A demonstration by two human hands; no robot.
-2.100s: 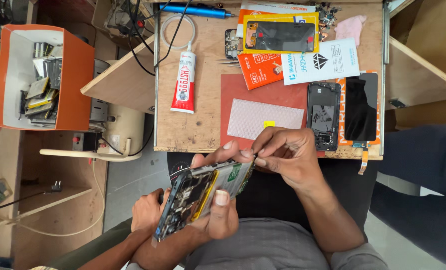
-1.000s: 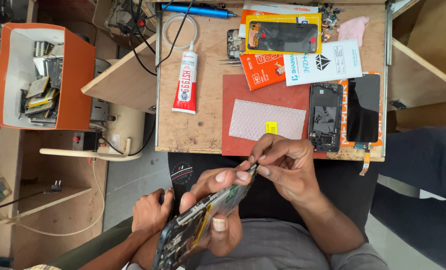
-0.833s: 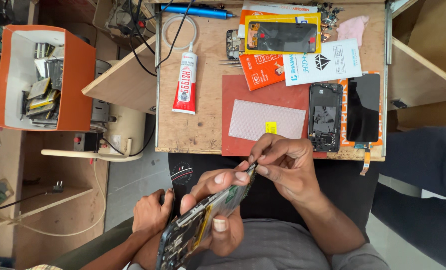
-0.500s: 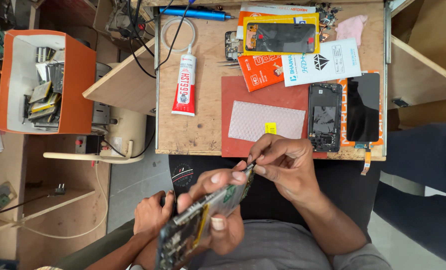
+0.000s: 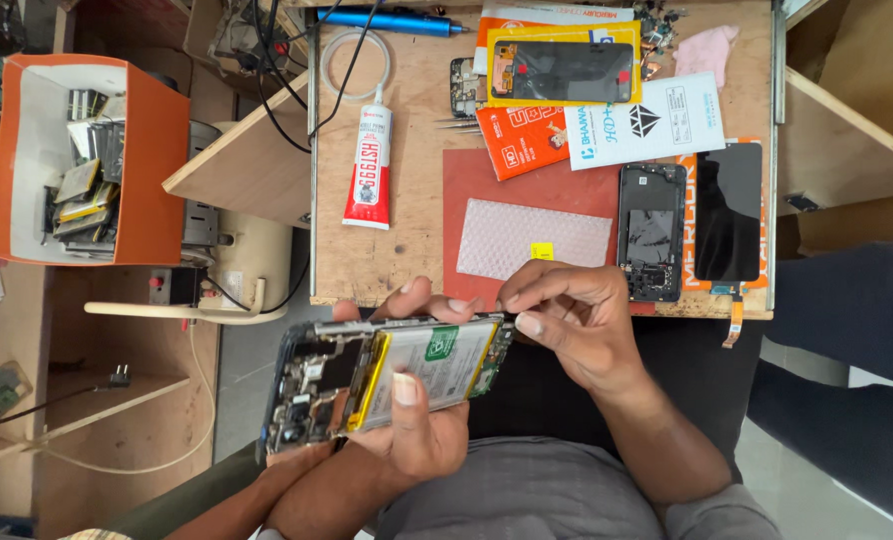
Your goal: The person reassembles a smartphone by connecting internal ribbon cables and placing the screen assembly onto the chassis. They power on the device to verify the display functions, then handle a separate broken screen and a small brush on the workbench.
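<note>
The left hand [image 5: 417, 430] cradles an opened phone [image 5: 387, 375] with its battery and boards exposed, thumb pressed on the battery. The right hand [image 5: 577, 320] pinches at the phone's end near the desk [image 5: 417, 240], where a glue tube [image 5: 368, 170] lies.

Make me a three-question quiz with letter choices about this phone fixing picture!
1. Where does the glue tube lie? A on the wooden table B in the orange box C on the floor
2. What colour is the mat under the bubble wrap sheet? A blue B red C green
3. How is the opened phone? A back cover on B battery showing C wrapped up

Answers: 1 A, it lies flat on wood. 2 B, red shows around the sheet. 3 B, the left hand holds it with battery bare; the right hand pinches its end.
</note>
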